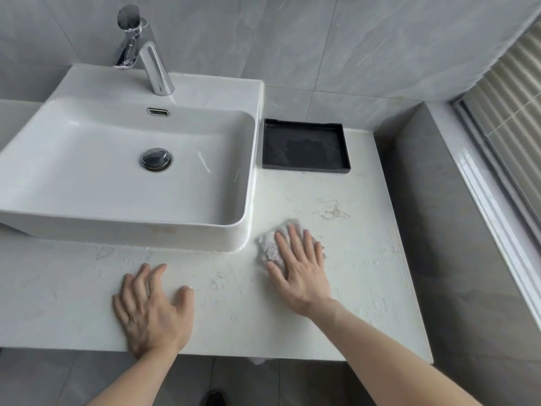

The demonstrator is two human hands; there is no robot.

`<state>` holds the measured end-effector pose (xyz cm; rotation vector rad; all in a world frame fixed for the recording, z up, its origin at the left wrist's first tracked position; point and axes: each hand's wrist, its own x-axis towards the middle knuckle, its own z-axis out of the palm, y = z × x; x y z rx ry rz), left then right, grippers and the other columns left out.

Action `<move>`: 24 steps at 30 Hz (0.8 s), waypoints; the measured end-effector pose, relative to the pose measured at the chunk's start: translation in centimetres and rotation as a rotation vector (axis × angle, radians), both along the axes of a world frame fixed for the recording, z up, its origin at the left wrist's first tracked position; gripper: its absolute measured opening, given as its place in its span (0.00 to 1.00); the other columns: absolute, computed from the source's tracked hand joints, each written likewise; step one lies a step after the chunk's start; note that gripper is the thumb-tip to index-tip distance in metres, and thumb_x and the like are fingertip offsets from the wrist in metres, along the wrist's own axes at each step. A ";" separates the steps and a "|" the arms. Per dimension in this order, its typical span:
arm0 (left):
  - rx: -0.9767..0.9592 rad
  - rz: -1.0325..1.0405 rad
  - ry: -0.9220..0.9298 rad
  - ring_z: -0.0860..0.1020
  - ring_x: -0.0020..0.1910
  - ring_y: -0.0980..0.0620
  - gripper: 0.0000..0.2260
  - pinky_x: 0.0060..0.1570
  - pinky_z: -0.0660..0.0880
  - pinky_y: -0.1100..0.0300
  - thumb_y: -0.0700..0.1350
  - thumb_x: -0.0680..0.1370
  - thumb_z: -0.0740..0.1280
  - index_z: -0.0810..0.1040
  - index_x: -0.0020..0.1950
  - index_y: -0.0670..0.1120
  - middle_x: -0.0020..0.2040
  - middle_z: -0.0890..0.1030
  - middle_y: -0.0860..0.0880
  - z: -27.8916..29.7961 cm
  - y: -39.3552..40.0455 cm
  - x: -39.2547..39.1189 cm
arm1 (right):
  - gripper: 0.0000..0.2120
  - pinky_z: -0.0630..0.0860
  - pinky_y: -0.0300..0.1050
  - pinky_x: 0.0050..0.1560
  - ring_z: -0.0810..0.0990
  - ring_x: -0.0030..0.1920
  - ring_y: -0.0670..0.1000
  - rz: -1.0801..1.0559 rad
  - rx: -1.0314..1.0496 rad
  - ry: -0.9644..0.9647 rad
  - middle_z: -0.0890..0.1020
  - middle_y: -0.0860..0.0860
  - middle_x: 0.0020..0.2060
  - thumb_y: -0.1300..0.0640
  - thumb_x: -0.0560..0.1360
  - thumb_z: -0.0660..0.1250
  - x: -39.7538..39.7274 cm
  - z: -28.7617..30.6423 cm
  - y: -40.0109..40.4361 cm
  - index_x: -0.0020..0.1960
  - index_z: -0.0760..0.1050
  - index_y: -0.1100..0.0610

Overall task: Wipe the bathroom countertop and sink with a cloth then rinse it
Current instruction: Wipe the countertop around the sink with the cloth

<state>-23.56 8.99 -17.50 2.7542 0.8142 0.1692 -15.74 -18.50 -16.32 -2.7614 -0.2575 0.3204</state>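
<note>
Right hand (298, 268) flat on crumpled white cloth (270, 244), fingers straight, pressing it to white desk (366, 259) just right of sink's front corner. Left hand (152, 312) palm down on desk before sink (117, 159), fingers spread and slightly bent, holding nothing. Sink basin holding nothing but chrome drain plug (156, 159); faucet (146, 51) behind. Black tray (306, 146) just beside sink's right wall, dark wet-looking patch inside.
</note>
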 end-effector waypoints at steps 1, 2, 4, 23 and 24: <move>0.000 -0.001 0.000 0.57 0.80 0.43 0.30 0.79 0.51 0.40 0.61 0.70 0.59 0.69 0.72 0.54 0.78 0.66 0.49 0.0 0.0 0.0 | 0.32 0.29 0.57 0.79 0.28 0.81 0.55 -0.051 0.003 -0.008 0.34 0.44 0.82 0.33 0.84 0.43 0.0 0.0 -1.5 0.83 0.36 0.39; 0.000 -0.001 -0.002 0.57 0.80 0.43 0.30 0.79 0.51 0.40 0.61 0.70 0.59 0.69 0.72 0.54 0.78 0.66 0.49 0.1 0.0 0.0 | 0.31 0.29 0.56 0.79 0.30 0.82 0.55 -0.113 0.002 -0.010 0.34 0.44 0.82 0.34 0.84 0.43 0.0 0.0 -3.4 0.83 0.36 0.39; 0.000 -0.001 -0.006 0.57 0.80 0.42 0.30 0.78 0.51 0.40 0.60 0.70 0.60 0.70 0.71 0.54 0.77 0.67 0.49 0.1 -0.1 -0.1 | 0.29 0.33 0.54 0.81 0.35 0.83 0.55 -0.245 -0.012 -0.017 0.38 0.45 0.83 0.38 0.86 0.46 0.1 -0.1 -7.7 0.84 0.41 0.40; -0.006 -0.001 -0.004 0.56 0.80 0.42 0.29 0.79 0.50 0.40 0.61 0.71 0.59 0.69 0.72 0.54 0.78 0.66 0.49 0.0 0.0 -0.2 | 0.25 0.30 0.51 0.79 0.37 0.83 0.53 0.050 0.133 -0.057 0.46 0.45 0.84 0.47 0.87 0.51 -3.8 -0.3 3.3 0.83 0.55 0.40; -0.007 -0.001 -0.005 0.56 0.80 0.42 0.29 0.79 0.50 0.40 0.61 0.71 0.59 0.69 0.72 0.54 0.78 0.66 0.49 0.0 0.0 -0.2 | 0.25 0.30 0.51 0.79 0.36 0.83 0.52 0.033 0.132 -0.068 0.45 0.44 0.84 0.47 0.87 0.51 -3.8 -0.6 2.2 0.83 0.53 0.39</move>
